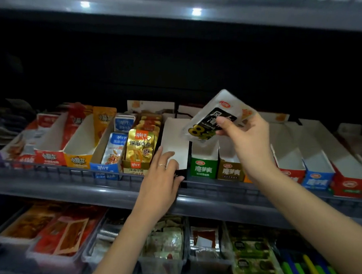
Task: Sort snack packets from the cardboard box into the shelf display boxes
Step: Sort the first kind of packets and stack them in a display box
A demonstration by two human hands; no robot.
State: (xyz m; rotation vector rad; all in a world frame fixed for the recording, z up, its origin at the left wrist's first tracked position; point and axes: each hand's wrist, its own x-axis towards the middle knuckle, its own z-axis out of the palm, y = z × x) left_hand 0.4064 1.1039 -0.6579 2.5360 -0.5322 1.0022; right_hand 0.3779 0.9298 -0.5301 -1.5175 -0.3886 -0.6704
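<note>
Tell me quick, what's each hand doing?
Left hand: open, fingers resting on the white box.
Right hand: holding a packet.

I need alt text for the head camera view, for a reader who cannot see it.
A person's right hand holds a white and black snack packet above a row of shelf display boxes, while the left hand rests on the front of an empty white box. A gold box of packets stands beside it.
</note>
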